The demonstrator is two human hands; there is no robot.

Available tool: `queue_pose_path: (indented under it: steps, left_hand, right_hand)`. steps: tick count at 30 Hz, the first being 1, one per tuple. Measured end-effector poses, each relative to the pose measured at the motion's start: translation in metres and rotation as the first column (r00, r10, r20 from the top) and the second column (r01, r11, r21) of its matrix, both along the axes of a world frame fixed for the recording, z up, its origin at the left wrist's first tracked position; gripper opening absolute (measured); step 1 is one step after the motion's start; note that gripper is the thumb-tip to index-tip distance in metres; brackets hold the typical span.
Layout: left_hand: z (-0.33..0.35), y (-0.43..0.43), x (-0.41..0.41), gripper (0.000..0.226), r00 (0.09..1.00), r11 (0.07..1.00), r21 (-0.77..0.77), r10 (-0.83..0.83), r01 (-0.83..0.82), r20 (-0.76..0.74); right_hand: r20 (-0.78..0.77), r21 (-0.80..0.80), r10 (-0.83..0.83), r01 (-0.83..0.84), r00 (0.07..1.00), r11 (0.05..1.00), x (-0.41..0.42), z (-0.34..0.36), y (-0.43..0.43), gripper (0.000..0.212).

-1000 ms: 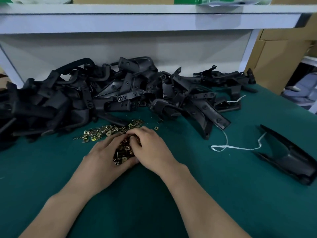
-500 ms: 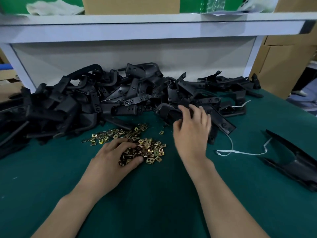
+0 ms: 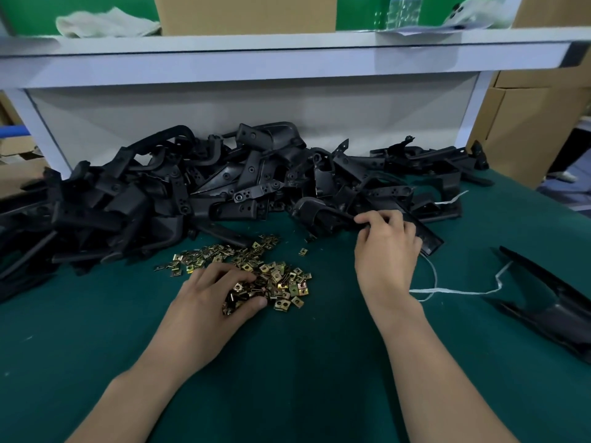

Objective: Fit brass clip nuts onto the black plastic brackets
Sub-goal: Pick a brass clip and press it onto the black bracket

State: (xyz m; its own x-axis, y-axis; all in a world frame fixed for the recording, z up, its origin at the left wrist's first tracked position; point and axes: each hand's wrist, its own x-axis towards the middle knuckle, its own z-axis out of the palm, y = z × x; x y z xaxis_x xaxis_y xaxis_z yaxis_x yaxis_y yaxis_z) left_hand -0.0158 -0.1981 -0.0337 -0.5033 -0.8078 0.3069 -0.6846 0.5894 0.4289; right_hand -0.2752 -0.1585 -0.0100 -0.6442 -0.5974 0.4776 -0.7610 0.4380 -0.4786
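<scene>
The left hand (image 3: 208, 303) pinches small brass clip nuts (image 3: 283, 282) from their heap while the right hand (image 3: 385, 252) grips a long black plastic bracket (image 3: 427, 239), evidently to join them.

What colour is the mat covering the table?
Dark teal green; the mat shows best in the head view.

Factory assembly bench: heaped brackets (image 3: 224, 190), cartons (image 3: 527, 123).

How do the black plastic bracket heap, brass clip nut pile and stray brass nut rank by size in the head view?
1. black plastic bracket heap
2. brass clip nut pile
3. stray brass nut
</scene>
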Motion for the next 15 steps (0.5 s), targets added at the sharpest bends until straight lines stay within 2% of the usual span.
queue_pose_path:
  steps: [4,10,13,15]
  left_hand:
    - [0.0,0.002,0.0,0.049,1.0,1.0,-0.025,-0.015,0.014,-0.017]
    - [0.002,0.006,0.001,0.03,0.999,0.996,-0.088,-0.021,0.018,-0.038]
    - [0.003,0.009,0.002,0.023,1.0,0.993,-0.117,0.007,-0.009,-0.018]
    - [0.006,0.012,0.003,0.023,0.998,0.992,-0.108,0.055,-0.057,-0.022]
  right_hand:
    - [0.03,-0.237,0.017,-0.009,0.999,0.971,0.005,0.003,0.001,0.027]
    - [0.109,-0.439,-0.009,0.057,0.994,0.897,0.014,-0.002,0.017,0.035]
    - [0.291,-0.501,0.099,0.063,0.952,0.863,0.021,-0.003,0.026,0.04]
    - [0.434,-0.514,0.234,0.026,0.87,0.858,0.023,-0.006,0.034,0.033]
